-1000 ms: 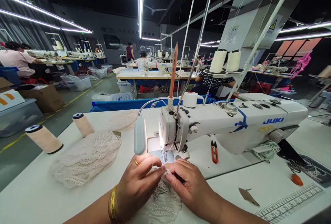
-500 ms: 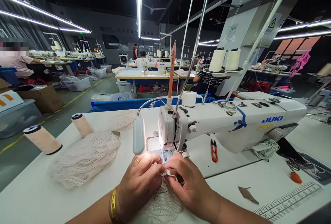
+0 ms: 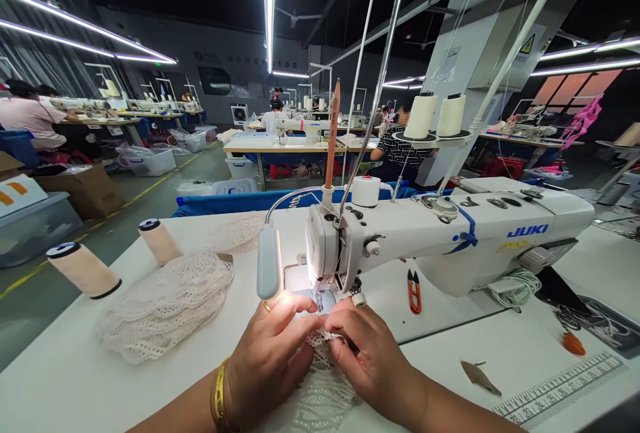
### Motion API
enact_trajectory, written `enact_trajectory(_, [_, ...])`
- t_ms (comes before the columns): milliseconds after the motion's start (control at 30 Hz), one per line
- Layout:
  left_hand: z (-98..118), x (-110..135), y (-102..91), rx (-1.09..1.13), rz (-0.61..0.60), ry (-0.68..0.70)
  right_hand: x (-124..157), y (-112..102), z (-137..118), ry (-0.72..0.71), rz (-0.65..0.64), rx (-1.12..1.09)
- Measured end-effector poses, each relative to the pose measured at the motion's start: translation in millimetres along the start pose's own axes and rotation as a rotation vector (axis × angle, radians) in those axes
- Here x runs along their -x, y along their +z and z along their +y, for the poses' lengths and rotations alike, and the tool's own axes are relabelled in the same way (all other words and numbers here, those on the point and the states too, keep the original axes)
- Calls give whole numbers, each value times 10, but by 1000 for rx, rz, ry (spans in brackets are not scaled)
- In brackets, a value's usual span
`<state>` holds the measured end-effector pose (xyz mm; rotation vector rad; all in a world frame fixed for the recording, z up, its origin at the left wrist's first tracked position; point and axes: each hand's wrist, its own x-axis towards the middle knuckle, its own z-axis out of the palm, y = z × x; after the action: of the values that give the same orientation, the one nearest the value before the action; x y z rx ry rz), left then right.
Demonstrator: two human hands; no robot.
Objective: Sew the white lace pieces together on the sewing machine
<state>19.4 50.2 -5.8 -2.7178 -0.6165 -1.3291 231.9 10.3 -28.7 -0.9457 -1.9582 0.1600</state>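
Observation:
A strip of white lace fabric (image 3: 325,386) hangs toward me from just in front of the needle area of a white sewing machine (image 3: 400,226). My left hand (image 3: 273,356), with a ring and a gold bracelet, pinches the lace edge from the left. From the right, my right hand (image 3: 370,356) grips the same edge between thumb and fingers. Both hands are close to the presser foot (image 3: 320,300), lit by a small lamp (image 3: 269,263). How the lace lies under the fingers is partly hidden.
Left on the table lie a heap of lace (image 3: 165,306) and two thread cones (image 3: 84,270). Orange thread snips (image 3: 415,292) lie on the machine bed. A printed ruler (image 3: 560,390) and a brown scrap (image 3: 480,377) are at right. Co-workers sit at machines beyond.
My right hand has shifted slightly right, and my left index finger reaches a little further toward the presser foot. The lace edge stays between both hands.

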Motion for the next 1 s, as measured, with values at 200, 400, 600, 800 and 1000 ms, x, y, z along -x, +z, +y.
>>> enact_trajectory(200, [-8,9,-9,7,-12,-16,-8,-9,-10,-49,2,21])
enact_trajectory(400, [-13,-15,13,38,-16,-10,-15,1,-4,-91,17,14])
enact_trajectory(600, [-12,-27,5,100,-32,6,-24,-2,8,-125,30,24])
enact_trajectory(800, [16,-43,-44,90,-104,-13,-26,-35,-11,-160,15,76])
enact_trajectory(1000, [-12,-23,-15,40,-67,-18,-12,-47,8,-190,11,116])
